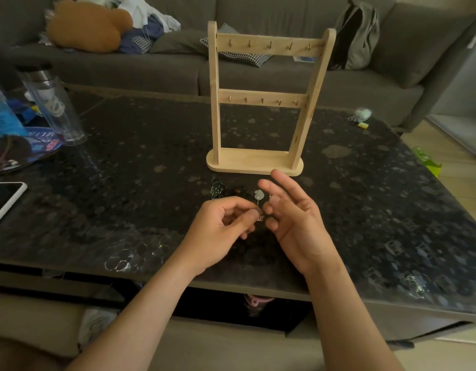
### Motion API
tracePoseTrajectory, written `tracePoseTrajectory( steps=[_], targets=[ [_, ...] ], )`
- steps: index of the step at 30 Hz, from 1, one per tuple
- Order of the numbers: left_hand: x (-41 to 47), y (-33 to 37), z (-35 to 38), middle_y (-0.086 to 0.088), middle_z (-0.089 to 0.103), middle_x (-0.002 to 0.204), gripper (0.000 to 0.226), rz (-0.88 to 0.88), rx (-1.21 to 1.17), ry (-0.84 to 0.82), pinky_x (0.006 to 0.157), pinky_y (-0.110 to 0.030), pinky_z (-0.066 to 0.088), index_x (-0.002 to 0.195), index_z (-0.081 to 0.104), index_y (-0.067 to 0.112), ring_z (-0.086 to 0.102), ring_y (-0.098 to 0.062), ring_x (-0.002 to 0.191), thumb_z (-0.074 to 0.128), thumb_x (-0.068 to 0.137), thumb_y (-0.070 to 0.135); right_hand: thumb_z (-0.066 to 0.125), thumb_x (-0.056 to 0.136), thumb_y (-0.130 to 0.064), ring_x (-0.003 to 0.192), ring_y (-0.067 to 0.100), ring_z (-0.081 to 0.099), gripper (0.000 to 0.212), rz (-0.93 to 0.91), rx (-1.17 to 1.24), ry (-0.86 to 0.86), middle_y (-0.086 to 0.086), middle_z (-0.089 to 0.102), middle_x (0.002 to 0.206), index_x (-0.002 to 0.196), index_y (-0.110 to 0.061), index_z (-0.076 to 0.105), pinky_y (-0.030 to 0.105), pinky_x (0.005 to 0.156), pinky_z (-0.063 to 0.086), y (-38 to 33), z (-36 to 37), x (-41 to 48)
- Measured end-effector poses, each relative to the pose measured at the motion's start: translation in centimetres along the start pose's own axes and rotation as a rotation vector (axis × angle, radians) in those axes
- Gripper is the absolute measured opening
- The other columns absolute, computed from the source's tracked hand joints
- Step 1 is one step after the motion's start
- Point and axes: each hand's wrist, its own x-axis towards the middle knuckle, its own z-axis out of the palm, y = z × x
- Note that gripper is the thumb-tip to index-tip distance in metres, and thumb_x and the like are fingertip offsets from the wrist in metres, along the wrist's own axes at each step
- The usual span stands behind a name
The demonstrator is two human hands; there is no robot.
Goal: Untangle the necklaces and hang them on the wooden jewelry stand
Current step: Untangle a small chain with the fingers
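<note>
Just before the pale wooden jewelry stand (261, 103), our left hand (223, 226) pinches the tangled dark necklaces (231, 191), right hand (293, 218) loose-fingered; teasing strands apart likely comes next.

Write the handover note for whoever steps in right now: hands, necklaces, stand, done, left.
Left hand: pinching a thin chain near the pale pendant.
Right hand: open, fingers spread beside the chain, holding nothing visible.
Necklaces: dark tangle on the table, just in front of the wooden stand.
Done: nothing hung; all hooks bare.
Left: untangle and hang each necklace.
</note>
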Motion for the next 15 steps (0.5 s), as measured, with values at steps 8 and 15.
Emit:
tracePoseTrajectory(
  steps=[8, 15],
  targets=[
    [0.1, 0.2, 0.1, -0.013, 0.082, 0.093, 0.010, -0.066, -0.088, 0.013, 0.083, -0.039, 0.064, 0.113, 0.068, 0.007, 0.077, -0.025, 0.079, 0.059, 0.110, 0.006, 0.068, 0.092, -0.002, 0.090, 0.016, 0.071, 0.023, -0.044, 0.073, 0.089, 0.006, 0.075, 0.100, 0.105, -0.019, 0.076, 0.027, 0.069, 0.056, 0.1, -0.7, 0.3],
    [0.0, 0.9, 0.1, -0.011, 0.084, 0.098, 0.010, -0.110, -0.147, 0.011, 0.085, -0.037, 0.066, 0.115, 0.067, 0.006, 0.082, -0.031, 0.087, 0.060, 0.110, 0.011, 0.065, 0.095, 0.008, 0.071, 0.018, 0.063, 0.024, -0.115, -0.258, 0.076, 0.007, 0.070, 0.084, 0.085, -0.010, 0.076, 0.032, 0.069, 0.054, 0.8, -0.4, 0.1]
  ],
)
